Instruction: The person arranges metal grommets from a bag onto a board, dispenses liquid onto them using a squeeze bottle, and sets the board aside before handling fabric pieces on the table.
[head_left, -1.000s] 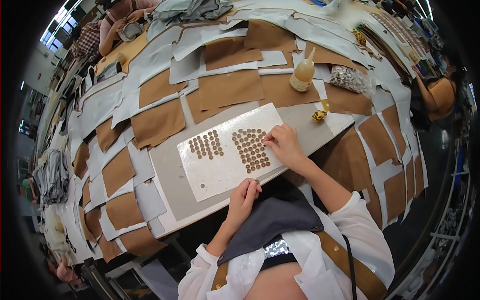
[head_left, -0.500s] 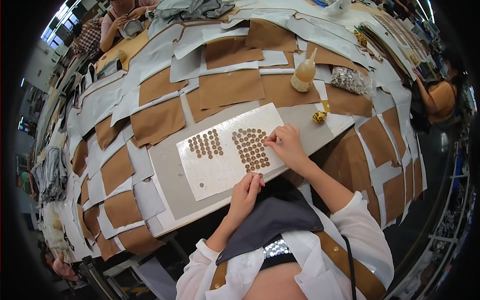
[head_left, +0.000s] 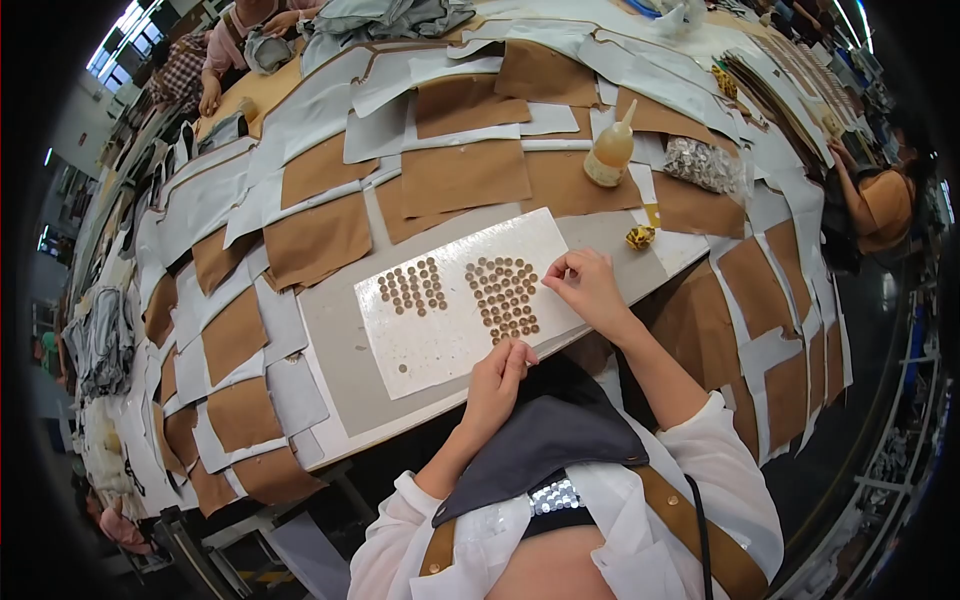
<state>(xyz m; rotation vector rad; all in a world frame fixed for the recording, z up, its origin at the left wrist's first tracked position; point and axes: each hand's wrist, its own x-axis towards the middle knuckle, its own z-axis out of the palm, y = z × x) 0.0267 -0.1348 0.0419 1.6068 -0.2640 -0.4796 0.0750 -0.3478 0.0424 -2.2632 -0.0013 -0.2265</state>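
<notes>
Laid out on a glossy white board (head_left: 455, 355), the board's middle as dial centre and twelve at the top of the view: small brown buttons (head_left: 504, 297), massed toward three o'clock, with a smaller cluster (head_left: 411, 288) between nine and ten and a lone disc (head_left: 403, 369) between seven and eight. Probably light, stiff and hard to break, but apt to skid on the slick surface; best taken singly, by the rim, between thumb and fingertip. Just beside the main group, near three: the right hand (head_left: 590, 288), thumb and forefinger in a narrow pinch, with no telling whether around a button. At five, over the board's near edge: the left hand (head_left: 495, 378), curled narrow, contents hidden. Farther out, brown panels (head_left: 465, 178) toward twelve, a squeeze bottle (head_left: 608, 158) between one and two, a clear bag of small pieces (head_left: 700, 165) at two. Beyond, between ten and eleven, a co-worker's hand (head_left: 210, 97).
</notes>
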